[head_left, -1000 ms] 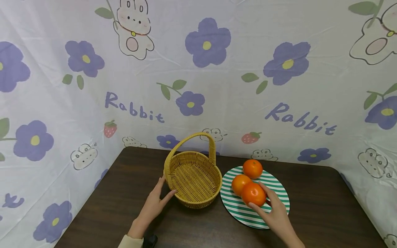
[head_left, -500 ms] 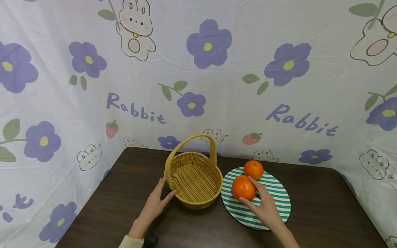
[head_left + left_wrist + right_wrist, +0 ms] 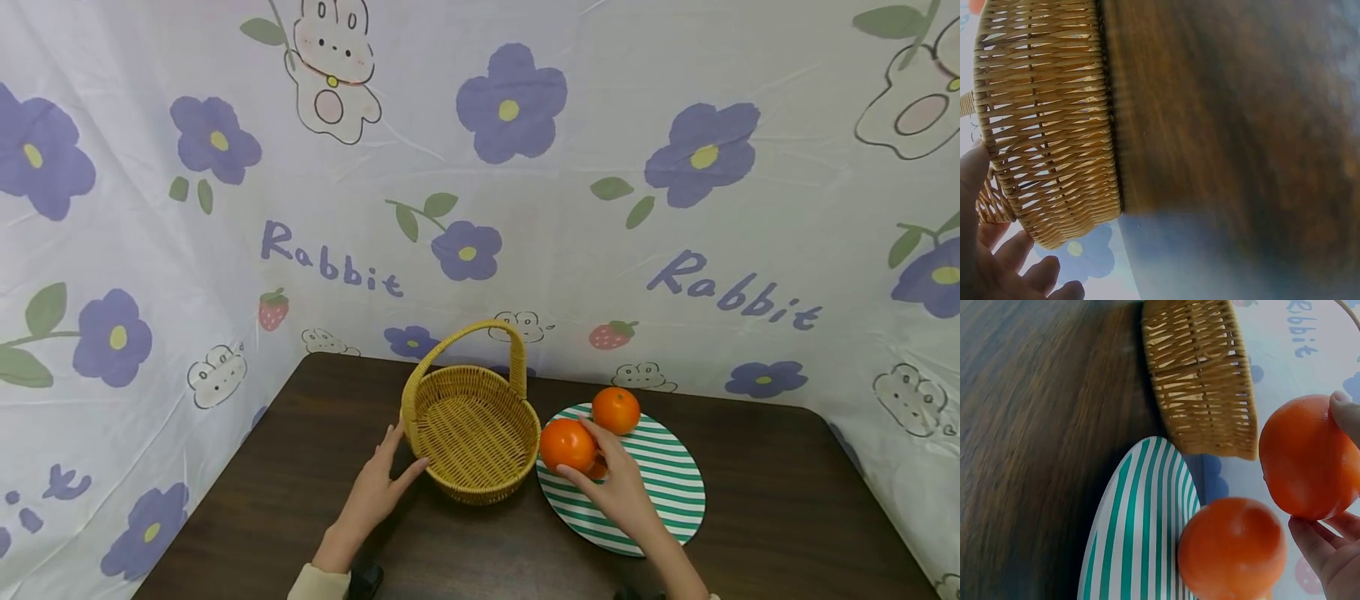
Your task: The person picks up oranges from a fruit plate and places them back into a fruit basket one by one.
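Note:
A yellow wicker basket (image 3: 474, 454) with an arched handle stands on the table. At its left side my left hand (image 3: 372, 492) holds it, thumb at the front rim and fingers along the outer wall; the left wrist view shows the thumb (image 3: 972, 172) at the woven rim. My right hand (image 3: 621, 487) grips an orange (image 3: 567, 446) between thumb and fingers, raised above the left part of a round green-and-white striped plate (image 3: 675, 492), close to the basket's right rim. Another orange (image 3: 617, 410) lies at the plate's back. A third (image 3: 598, 468) is mostly hidden behind the right hand.
The dark wooden table (image 3: 787, 492) extends on both sides of the basket and plate. A white cloth (image 3: 555, 225) printed with purple flowers and rabbits hangs behind and beside it.
My right hand has lifted the orange and carried it left across the plate toward the basket. The left hand has stayed at the basket's side.

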Demonstrator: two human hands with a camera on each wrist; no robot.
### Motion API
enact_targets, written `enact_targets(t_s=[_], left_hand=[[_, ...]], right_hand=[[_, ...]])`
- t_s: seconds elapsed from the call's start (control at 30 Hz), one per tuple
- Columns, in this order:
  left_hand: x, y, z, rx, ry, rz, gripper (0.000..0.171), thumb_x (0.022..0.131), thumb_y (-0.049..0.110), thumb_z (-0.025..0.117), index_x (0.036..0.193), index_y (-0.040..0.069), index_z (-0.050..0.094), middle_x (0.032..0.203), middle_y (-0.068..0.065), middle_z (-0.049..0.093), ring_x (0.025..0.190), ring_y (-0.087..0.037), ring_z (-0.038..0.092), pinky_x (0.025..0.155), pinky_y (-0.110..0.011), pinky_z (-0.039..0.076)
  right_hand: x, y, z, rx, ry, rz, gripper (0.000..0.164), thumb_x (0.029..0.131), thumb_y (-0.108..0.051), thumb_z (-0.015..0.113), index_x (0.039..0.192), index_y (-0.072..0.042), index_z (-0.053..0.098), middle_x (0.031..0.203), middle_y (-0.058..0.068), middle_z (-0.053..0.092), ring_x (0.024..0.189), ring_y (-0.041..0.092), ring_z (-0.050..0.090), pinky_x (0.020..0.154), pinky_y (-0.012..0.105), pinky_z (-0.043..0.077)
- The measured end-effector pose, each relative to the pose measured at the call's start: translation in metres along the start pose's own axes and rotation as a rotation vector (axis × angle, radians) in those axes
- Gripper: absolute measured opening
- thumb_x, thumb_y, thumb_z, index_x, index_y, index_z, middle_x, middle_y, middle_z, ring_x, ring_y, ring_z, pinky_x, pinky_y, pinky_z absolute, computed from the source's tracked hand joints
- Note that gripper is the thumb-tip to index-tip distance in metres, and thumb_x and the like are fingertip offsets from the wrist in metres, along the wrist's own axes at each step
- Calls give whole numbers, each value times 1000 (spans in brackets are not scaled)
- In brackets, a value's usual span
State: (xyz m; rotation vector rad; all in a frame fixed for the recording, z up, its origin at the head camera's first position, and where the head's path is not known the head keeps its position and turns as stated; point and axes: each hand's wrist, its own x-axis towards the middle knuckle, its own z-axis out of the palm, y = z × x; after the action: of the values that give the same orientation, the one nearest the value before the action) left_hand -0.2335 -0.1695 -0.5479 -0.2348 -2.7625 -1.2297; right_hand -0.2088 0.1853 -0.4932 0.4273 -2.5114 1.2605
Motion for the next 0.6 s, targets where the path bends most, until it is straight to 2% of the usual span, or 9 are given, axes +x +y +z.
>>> enact_targets(t_s=[0.2,0.4,0.6], left_hand=[[1,2,-1,18,2,-6,78,85,58,54,149,33,16,153,-14,19,135,-43,23,103,-63,25],[0,3,-3,40,21,-1,79,84,56,57,149,30,20,152,-15,22,133,-44,27,101,-63,28],[0,3,-3,76,10,5,80,85,58,55,149,29,17,152,-13,21,134,-41,28,100,-61,31]], right_hand=[[7,-3,9,12,7,-23,74,75,-29,77,138,-11,43,129,11,50,108,26,55,84,43,52],[13,-5,19,21,2,-18,75,76,-33,76,140,-19,41,131,7,51,112,24,53,86,43,51],[18,-10,26,62,-20,2,75,77,-37,74,141,-23,38,136,7,47,114,25,53,85,42,52]])
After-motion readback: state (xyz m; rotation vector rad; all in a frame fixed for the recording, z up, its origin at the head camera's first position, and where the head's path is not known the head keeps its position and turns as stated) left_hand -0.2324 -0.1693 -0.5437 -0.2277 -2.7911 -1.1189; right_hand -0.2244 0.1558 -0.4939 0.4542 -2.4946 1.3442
